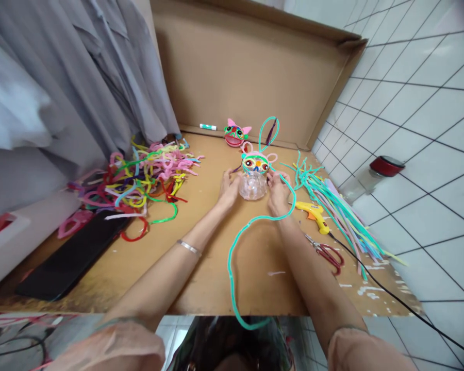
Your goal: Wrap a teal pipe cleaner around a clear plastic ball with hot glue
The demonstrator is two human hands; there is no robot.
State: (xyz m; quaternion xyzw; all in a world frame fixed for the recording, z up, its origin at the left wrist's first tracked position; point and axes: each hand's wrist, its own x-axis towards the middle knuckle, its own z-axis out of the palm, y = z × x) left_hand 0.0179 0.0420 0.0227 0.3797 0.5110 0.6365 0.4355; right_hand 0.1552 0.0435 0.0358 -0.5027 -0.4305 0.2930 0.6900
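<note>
In the head view, the left hand (229, 188) and right hand (279, 191) flank a decorated face (257, 164) above a clear container (252, 187) on the desk (206, 286), fingers curled narrow, exact grip unclear. The turquoise strand (231, 263), crossing the right wrist, could snag and pull the face askew.

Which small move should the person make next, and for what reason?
Probably, the left hand should lift the turquoise strand away from the right hand, which could steady the eyed figure: the strand appears to cross the right wrist and hangs past the front edge of the table, so it might snag.
</note>
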